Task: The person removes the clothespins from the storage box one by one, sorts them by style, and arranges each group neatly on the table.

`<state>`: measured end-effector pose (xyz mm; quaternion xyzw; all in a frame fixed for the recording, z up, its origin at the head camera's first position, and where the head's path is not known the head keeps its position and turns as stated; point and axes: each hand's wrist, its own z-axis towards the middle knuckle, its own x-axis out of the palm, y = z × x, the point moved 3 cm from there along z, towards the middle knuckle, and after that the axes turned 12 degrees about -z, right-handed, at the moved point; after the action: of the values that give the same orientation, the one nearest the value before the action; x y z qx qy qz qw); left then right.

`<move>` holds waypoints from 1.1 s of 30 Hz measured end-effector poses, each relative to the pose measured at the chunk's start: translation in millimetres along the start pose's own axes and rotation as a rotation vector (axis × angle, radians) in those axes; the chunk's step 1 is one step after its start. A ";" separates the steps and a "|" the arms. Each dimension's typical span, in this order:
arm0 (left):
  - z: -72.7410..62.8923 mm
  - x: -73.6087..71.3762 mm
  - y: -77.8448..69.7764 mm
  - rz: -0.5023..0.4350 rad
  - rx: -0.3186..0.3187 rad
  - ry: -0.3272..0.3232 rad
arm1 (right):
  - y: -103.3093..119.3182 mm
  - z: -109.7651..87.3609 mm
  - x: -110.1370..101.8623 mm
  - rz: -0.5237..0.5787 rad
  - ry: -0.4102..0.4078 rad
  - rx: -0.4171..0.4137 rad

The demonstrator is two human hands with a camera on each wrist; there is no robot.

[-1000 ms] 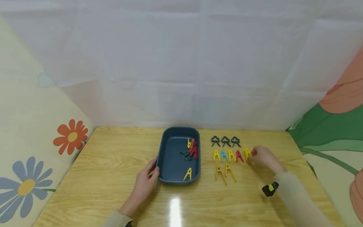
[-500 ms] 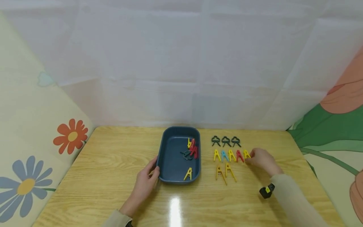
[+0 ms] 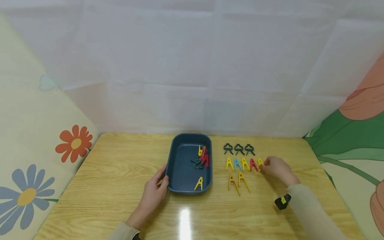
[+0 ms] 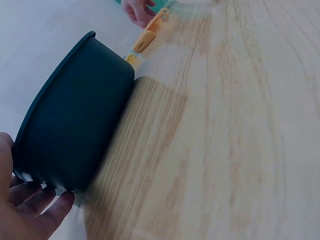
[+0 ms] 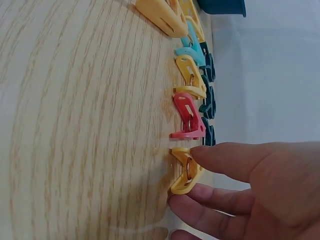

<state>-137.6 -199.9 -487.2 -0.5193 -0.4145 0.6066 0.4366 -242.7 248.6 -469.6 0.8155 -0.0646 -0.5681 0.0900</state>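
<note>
At the right end of a row of plastic clothespins, my right hand (image 3: 277,169) pinches a yellow clothespin (image 5: 181,188) between thumb and fingers, down at the tabletop. Beside it in that row stand a red clothespin (image 3: 253,165), a yellow one (image 3: 245,164), a blue one (image 3: 237,164) and another yellow one (image 3: 229,164). My left hand (image 3: 153,193) grips the near left corner of a dark blue tray (image 3: 181,170), thumb at the rim and fingers against its outer wall. Inside the tray lie red clothespins (image 3: 205,158), yellow ones (image 3: 199,183) and a dark clip (image 3: 198,163).
Three dark green clips (image 3: 239,149) form a row behind the coloured one. Two larger orange-yellow clothespins (image 3: 244,181) lie in front of it. A white sheet (image 3: 156,83) hangs behind the wooden table (image 3: 120,166), with flower-patterned panels on both sides.
My right hand has shifted slightly left, and the yellow clothespin it pinches has turned from a slant into line with the row, closer to the red one. The left hand and tray stay put.
</note>
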 end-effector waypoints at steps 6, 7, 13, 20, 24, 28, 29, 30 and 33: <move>0.2 -0.2 -0.1 0.008 -0.004 -0.007 | 1.9 -0.2 -0.8 0.002 0.005 0.009; 0.5 -0.2 -0.1 0.007 -0.005 -0.007 | 2.1 -0.2 -0.8 0.003 0.005 0.010; 0.7 0.2 -0.1 0.006 0.003 -0.004 | 0.8 -0.7 -1.0 0.014 0.007 0.008; 0.7 0.0 1.5 0.009 0.000 -0.004 | -0.5 -3.2 -11.0 0.018 -0.012 0.008; 0.1 0.1 1.7 0.006 -0.004 -0.001 | 3.8 -4.5 -20.5 0.023 -0.035 -0.017; 1.1 0.1 2.1 0.004 0.002 -0.008 | 13.0 -6.6 -30.0 0.026 -0.062 -0.068; 1.2 0.1 2.2 0.004 0.005 -0.010 | 16.1 -7.1 -32.3 0.024 -0.066 -0.081; 1.6 0.1 2.5 0.004 0.008 -0.012 | 19.3 -7.6 -34.3 0.022 -0.069 -0.090; 1.6 0.1 3.1 0.007 0.016 -0.013 | 29.9 -8.3 -39.9 0.013 -0.076 -0.122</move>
<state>-139.5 -200.7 -490.0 -0.5133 -0.4107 0.6146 0.4361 -248.8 228.3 -423.7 0.7858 -0.0387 -0.6010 0.1407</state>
